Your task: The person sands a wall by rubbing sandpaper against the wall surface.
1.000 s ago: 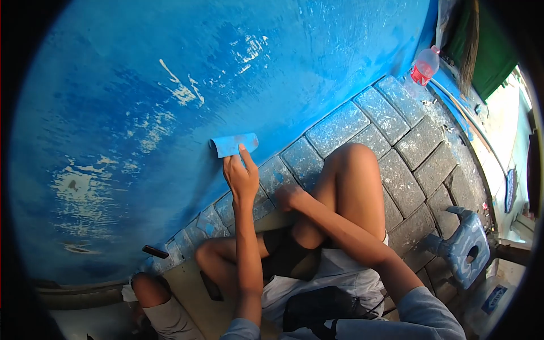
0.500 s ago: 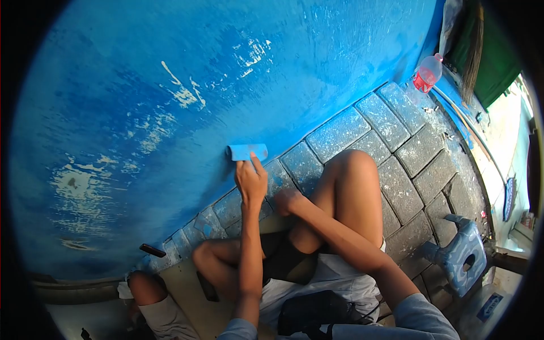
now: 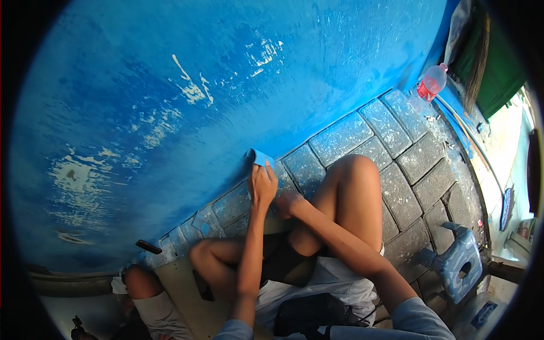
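My left hand grips a light-blue curled sheet that looks like sandpaper. The sheet lies against the blue wall, low down near where it meets the paving. On the wall, paint is worn off in several pale patches. My right hand is just right of my left wrist, in front of my bent leg. Its fingers look curled in, and whatever they may hold is hidden.
Grey paving bricks run along the wall's foot. A plastic bottle with a red label stands in the far corner by a broom. To my right is a blue stool. A dark phone-like object and another person's knee are at left.
My left hand has moved slightly right with the sheet, which now shows more tilted and narrower. My right hand has barely moved. The whole view has shifted a little.
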`<state>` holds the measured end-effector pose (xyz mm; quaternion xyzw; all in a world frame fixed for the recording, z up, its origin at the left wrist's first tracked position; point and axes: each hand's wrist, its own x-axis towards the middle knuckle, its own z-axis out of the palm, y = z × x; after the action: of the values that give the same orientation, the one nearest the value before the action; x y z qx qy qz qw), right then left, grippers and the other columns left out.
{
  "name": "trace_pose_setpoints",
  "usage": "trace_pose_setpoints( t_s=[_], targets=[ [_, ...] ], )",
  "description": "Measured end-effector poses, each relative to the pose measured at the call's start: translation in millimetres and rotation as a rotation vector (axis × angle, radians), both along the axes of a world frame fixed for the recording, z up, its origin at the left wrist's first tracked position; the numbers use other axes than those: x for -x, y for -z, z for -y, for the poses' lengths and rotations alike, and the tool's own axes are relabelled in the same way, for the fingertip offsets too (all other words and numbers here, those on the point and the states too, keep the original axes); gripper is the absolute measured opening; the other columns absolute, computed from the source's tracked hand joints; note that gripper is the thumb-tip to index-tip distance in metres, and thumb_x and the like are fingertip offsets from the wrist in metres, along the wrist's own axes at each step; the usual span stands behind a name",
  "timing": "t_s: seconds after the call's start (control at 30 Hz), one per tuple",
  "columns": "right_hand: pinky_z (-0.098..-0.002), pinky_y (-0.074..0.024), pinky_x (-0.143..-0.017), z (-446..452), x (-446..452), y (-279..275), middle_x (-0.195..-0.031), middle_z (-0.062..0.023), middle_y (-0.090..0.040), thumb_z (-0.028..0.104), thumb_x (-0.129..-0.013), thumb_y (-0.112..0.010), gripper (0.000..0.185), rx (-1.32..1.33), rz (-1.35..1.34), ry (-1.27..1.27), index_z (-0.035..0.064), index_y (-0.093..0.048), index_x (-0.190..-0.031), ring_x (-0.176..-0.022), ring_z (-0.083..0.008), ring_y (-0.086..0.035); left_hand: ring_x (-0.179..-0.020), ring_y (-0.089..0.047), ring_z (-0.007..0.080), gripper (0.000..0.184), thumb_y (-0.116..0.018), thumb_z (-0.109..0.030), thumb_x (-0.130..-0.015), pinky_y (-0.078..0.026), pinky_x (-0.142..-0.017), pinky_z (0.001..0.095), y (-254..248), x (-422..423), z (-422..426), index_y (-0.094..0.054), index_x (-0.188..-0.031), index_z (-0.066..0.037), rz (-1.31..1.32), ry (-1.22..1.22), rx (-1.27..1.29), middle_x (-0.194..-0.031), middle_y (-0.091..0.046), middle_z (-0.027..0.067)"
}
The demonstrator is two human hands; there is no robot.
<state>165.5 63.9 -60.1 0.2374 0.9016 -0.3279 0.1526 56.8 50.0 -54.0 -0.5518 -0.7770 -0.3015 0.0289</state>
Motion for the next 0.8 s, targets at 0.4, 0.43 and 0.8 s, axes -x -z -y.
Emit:
trace_pose_setpoints(
  t_s=[0.4,0.43,0.8],
  targets=[
    [-0.0416,-0.0569,-0.083,-1,11,9,-0.105,-0.0158,-0.072,0.012,-0.072,-0.066,0.025,0.038,0.129,-0.067,0.0086,-0.076,-0.095,-0.101,-0.0297,-0.070,-0.075,-0.057,0.0473,0.027,-0.046,-0.014,-0.099,-0.044,-0.066,0.0520,-40,4,-2,-0.062,-0.090,0.007,-0.053,0.059,-0.162,-0.087,-0.061,0.0281],
    [-0.0419,-0.0568,-0.082,-2,10,8,-0.104,-0.0158,-0.072,0.012,-0.072,-0.066,0.025,0.057,0.124,-0.065,0.0085,-0.076,-0.095,-0.101,-0.0299,-0.070,-0.075,-0.057,0.0475,0.027,-0.046,-0.014,-0.099,-0.044,-0.066,0.0522,-26,4,-1,-0.061,-0.089,0.007,-0.058,0.062,-0.079,-0.086,-0.060,0.0283],
    [-0.0419,-0.0568,-0.082,0,4,1,-0.105,-0.0161,-0.072,0.013,-0.073,-0.066,0.025,0.053,0.089,-0.037,0.0076,-0.076,-0.096,-0.100,-0.0309,-0.070,-0.071,-0.057,0.0459,0.030,-0.046,-0.014,-0.098,-0.045,-0.061,0.0506,-87,5,1,-0.062,-0.084,0.006,-0.119,0.035,-0.268,-0.083,-0.061,0.0258]
  ],
)
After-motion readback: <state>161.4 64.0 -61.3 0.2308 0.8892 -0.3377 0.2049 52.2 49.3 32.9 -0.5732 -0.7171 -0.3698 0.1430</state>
